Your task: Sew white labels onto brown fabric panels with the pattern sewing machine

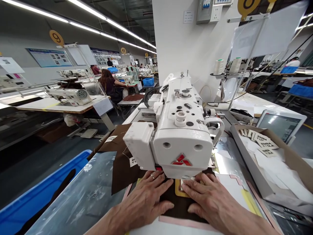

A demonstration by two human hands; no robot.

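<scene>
Fabric (181,209), brown, lies flat at the desk's (83,195) near edge, under the machine (181,140). Its long axis seems to run left to right, though hands and machine hide much. Left hand (146,199) and right hand (207,200) press it, palms flat, fingers spread, gripping nothing.

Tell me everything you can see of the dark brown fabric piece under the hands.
The dark brown fabric piece lies flat on a pink-edged board, its far end under the white sewing machine head. It looks like matte cloth. The left hand and right hand press flat on it, beside a tan frame.
</scene>
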